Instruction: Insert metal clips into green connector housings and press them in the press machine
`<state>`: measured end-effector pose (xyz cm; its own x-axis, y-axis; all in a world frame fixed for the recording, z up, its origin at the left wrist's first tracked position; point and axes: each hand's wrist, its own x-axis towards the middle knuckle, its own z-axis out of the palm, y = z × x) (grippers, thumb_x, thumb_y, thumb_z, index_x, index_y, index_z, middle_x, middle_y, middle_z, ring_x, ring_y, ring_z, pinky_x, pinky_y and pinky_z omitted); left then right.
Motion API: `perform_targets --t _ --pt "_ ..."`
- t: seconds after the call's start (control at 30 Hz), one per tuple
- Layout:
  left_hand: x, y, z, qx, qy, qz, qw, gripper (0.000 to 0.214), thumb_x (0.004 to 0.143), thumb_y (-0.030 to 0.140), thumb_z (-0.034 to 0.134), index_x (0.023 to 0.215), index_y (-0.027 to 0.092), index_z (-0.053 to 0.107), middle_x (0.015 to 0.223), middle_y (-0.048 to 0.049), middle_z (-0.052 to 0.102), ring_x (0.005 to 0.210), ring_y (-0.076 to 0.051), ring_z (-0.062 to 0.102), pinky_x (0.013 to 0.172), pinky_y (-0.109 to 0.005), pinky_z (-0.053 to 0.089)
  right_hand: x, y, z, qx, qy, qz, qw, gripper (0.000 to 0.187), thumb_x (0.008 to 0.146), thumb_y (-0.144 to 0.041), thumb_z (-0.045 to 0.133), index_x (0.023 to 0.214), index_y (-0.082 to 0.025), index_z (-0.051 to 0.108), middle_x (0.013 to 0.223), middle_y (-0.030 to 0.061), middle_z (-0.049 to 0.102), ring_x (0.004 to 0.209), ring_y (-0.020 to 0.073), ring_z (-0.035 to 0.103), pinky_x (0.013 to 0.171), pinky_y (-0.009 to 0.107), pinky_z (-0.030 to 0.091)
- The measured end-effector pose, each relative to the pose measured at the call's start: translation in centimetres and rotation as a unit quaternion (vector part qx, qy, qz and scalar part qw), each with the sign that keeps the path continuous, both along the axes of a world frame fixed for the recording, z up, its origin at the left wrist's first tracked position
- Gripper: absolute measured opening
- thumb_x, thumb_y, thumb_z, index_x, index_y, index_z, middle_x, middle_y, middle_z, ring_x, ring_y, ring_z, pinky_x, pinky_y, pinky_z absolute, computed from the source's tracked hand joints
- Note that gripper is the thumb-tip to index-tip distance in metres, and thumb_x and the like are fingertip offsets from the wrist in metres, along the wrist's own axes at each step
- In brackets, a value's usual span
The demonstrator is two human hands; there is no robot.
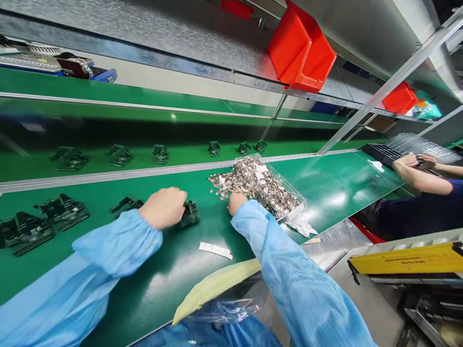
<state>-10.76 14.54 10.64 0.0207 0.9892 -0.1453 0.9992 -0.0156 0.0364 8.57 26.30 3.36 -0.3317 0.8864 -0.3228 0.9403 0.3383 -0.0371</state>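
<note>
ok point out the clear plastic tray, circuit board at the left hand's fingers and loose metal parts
clear plastic tray point(293, 210), head view, on its near end wall
circuit board point(191, 215), head view, on its uncovered right side
loose metal parts point(224, 182), head view, mid-pile

"How many circuit boards point(159, 154) are counted beyond the rail point(188, 168)?"
"Six clusters; on the near side, the number is obscured by overlap."
"And the metal pieces point(249, 174)?"
"Too many are heaped to be counted; one clear tray point(297, 209) is seen."
"Red bins point(293, 50)?"
"Two are clearly shown."
"Hands?"
"Four are seen: left hand point(164, 208), right hand point(238, 202), and a co-worker's two point(408, 161)."
</note>
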Motion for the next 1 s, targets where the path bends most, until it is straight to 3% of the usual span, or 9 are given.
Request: perform_targets --t 0.17,0.3,0.4,0.5,0.57,0.67,0.77,0.87,1.0 --pt "-1.4 -5.7 -3.4 0.03 -0.094 0.055 0.994 0.034 0.087 0.041 0.045 0.099 0.016 0.065 0.092 -0.0126 0.07 0.082 -0.029 0.068 0.067 -0.037 0.052 0.9 -2.2 -0.5 -0.048 -0.045 0.025 0.998 0.015 0.077 -0.026 0.075 0.083 -0.014 0.068 0.084 0.0086 0.069 0.08 0.022 0.067 0.07 0.033 0.054" --pt "-1.9 -8.5 -6.6 0.18 -0.259 0.118 0.942 0.072 0.076 0.061 0.057 0.133 0.018 0.042 0.129 -0.0131 0.057 0.114 -0.029 0.058 0.088 -0.039 0.052 0.9 -4.1 0.3 -0.039 -0.033 0.027 0.998 0.01 0.07 -0.021 0.075 0.077 -0.017 0.07 0.083 0.0128 0.07 0.083 0.029 0.068 0.067 0.032 0.052" --pt "-1.8 -9.2 -9.6 0.183 -0.271 0.093 0.94 0.096 0.067 0.06 0.067 0.142 0.015 0.027 0.142 -0.0179 0.044 0.131 -0.034 0.043 0.104 -0.048 0.041 1.3 -5.9 2.2 -0.016 -0.002 0.021 1.0 0.003 0.073 -0.016 0.069 0.075 -0.016 0.068 0.084 0.0133 0.07 0.085 0.0292 0.068 0.069 0.032 0.051" --pt "-1.6 -8.8 -11.3 0.163 -0.285 0.074 0.942 0.075 0.07 0.048 0.067 0.132 0.015 0.042 0.129 -0.0169 0.056 0.124 -0.036 0.05 0.102 -0.053 0.041 2.8 -8.8 4.6 0.011 0.053 0.022 0.998 0.005 0.082 -0.017 0.061 0.079 -0.018 0.064 0.081 0.0077 0.07 0.082 0.0224 0.067 0.07 0.028 0.049" --pt "-1.1 -8.5 -11.4 0.165 -0.335 0.082 0.924 0.057 0.072 0.042 0.066 0.121 0.018 0.05 0.121 -0.0137 0.059 0.111 -0.032 0.059 0.096 -0.05 0.048 4.1 -11.3 5.2 0.005 0.17 0.011 0.985 0.008 0.086 -0.022 0.059 0.079 -0.02 0.061 0.073 0.0017 0.068 0.071 0.016 0.066 0.065 0.024 0.049" --pt "0.6 -8.6 -10.7 0.139 -0.526 0.115 0.831 0.053 0.072 0.039 0.069 0.115 0.02 0.046 0.118 -0.0114 0.059 0.095 -0.025 0.067 0.083 -0.042 0.057 5.7 -15.4 4.2 -0.035 0.485 -0.082 0.87 0.013 0.078 -0.029 0.067 0.08 -0.021 0.058 0.063 -0.0023 0.062 0.055 0.0137 0.059 0.052 0.023 0.047" --pt "3.1 -9.2 -10.0 0.062 -0.71 0.108 0.693 0.06 0.07 0.034 0.074 0.117 0.021 0.039 0.107 -0.0083 0.065 0.088 -0.022 0.07 0.078 -0.038 0.06 5.9 -18.7 2.0 -0.051 0.611 -0.166 0.773 0.017 0.074 -0.033 0.071 0.074 -0.02 0.061 0.055 -0.0031 0.058 0.049 0.0133 0.053 0.048 0.024 0.044" --pt "5.3 -9.9 -9.8 0.038 -0.767 0.1 0.633 0.06 0.065 0.028 0.078 0.113 0.022 0.043 0.101 -0.0058 0.068 0.084 -0.02 0.071 0.076 -0.034 0.061 5.1 -20.5 0.8 -0.022 0.63 -0.17 0.757 0.009 0.079 -0.028 0.067 0.076 -0.02 0.067 0.063 0.0001 0.061 0.057 0.0146 0.056 0.055 0.026 0.046" --pt "6.2 -10.6 -10.5 0.015 -0.781 0.09 0.618 0.055 0.066 0.019 0.076 0.113 0.023 0.047 0.1 -0.0043 0.068 0.082 -0.017 0.071 0.07 -0.027 0.06 3.8 -21.2 1.0 0.038 0.628 -0.13 0.766 0.01 0.082 -0.019 0.061 0.082 -0.021 0.071 0.079 0.0035 0.065 0.071 0.0159 0.059 0.063 0.027 0.047"
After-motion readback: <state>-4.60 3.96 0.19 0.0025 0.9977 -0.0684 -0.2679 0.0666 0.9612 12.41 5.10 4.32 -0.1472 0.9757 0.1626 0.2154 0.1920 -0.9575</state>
